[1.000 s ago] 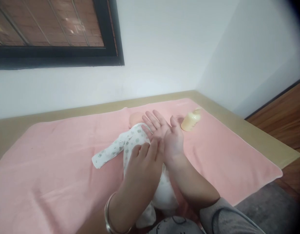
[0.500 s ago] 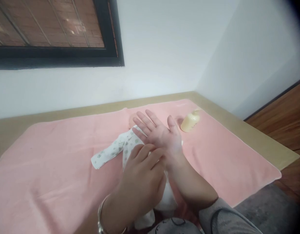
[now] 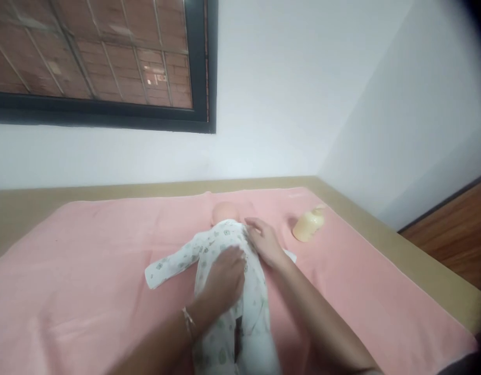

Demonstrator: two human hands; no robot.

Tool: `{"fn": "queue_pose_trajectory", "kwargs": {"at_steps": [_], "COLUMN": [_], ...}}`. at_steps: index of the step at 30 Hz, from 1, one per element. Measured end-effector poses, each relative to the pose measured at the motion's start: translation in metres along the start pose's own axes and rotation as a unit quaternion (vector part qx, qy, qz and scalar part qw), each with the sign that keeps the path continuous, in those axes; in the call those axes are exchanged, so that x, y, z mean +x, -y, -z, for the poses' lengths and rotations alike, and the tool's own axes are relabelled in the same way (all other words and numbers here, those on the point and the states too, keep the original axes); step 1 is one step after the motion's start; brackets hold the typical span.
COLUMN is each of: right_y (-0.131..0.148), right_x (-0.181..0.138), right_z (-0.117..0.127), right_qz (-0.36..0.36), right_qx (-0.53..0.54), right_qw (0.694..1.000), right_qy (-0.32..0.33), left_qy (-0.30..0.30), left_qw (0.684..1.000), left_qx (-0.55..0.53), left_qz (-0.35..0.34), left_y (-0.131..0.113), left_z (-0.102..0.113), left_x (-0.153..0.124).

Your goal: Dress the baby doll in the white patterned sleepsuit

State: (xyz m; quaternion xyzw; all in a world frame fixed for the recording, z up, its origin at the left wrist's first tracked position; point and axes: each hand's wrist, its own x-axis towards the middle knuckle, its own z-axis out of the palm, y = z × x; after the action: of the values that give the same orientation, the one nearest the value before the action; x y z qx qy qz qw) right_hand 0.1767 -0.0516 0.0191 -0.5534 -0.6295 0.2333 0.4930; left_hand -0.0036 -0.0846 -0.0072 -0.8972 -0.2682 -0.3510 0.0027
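A baby doll (image 3: 225, 212) lies on its back on a pink blanket (image 3: 108, 239), wearing a white romper (image 3: 220, 234) with a small green-grey print. The romper's left-hand sleeve stretches out flat, and a dark gap shows between its legs. My left hand (image 3: 227, 273), a bracelet at its wrist, is on the romper's chest with curled fingers closed at the front of the cloth. Beside the shoulder on the right, my right hand (image 3: 266, 242) touches the romper with its fingers apart. Its forearm and hand cover most of the other sleeve.
A pale yellow pump bottle (image 3: 308, 224) stands on the blanket right of the doll. The tan surface (image 3: 365, 237) borders the blanket along the back and right. A white wall (image 3: 271, 120) rises behind, with a dark-framed window (image 3: 203, 117) at upper left.
My right hand has turned from palm up and come down beside the doll's shoulder. My left hand has left the right wrist and moved onto the romper's chest. The view has tilted up.
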Motion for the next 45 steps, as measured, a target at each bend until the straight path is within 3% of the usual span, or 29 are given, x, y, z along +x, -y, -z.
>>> {"fn": "queue_pose_trajectory", "kwargs": {"at_steps": [3, 6, 8, 17, 33, 40, 42, 45], "right_y": [-0.004, 0.009, 0.018, 0.001, 0.025, 0.008, 0.013, 0.026], "right_x": [0.000, 0.005, 0.008, 0.006, 0.008, -0.002, -0.011, -0.014], "right_z": [-0.016, -0.031, -0.040, -0.069, -0.058, -0.045, -0.046, -0.052], "right_qz": [0.114, 0.210, 0.234, 0.249, 0.237, 0.148, 0.147, 0.216], "right_qx": [-0.065, -0.077, -0.072, -0.125, -0.271, -0.332, -0.346, -0.343], "right_qw": [0.990, 0.971, 0.964, 0.954, 0.913, 0.917, 0.913, 0.895], "right_qy": [0.056, 0.088, 0.099, 0.114, 0.190, 0.163, 0.157, 0.186], "left_qy": [0.010, 0.013, 0.015, 0.039, 0.041, -0.038, -0.019, 0.039], "left_qw": [0.996, 0.996, 0.996, 0.996, 0.995, 0.984, 0.975, 0.963], "left_qx": [-0.044, -0.050, -0.053, -0.061, -0.074, -0.117, -0.139, -0.165], "left_qz": [-0.078, -0.077, -0.075, -0.056, -0.061, -0.127, -0.173, -0.211], "left_y": [-0.011, -0.015, -0.014, -0.015, -0.013, -0.010, -0.010, -0.012], "left_z": [0.001, 0.005, 0.007, 0.005, 0.004, 0.006, 0.004, 0.002], "left_x": [-0.018, -0.021, -0.019, -0.014, -0.014, -0.029, -0.032, -0.031]}}
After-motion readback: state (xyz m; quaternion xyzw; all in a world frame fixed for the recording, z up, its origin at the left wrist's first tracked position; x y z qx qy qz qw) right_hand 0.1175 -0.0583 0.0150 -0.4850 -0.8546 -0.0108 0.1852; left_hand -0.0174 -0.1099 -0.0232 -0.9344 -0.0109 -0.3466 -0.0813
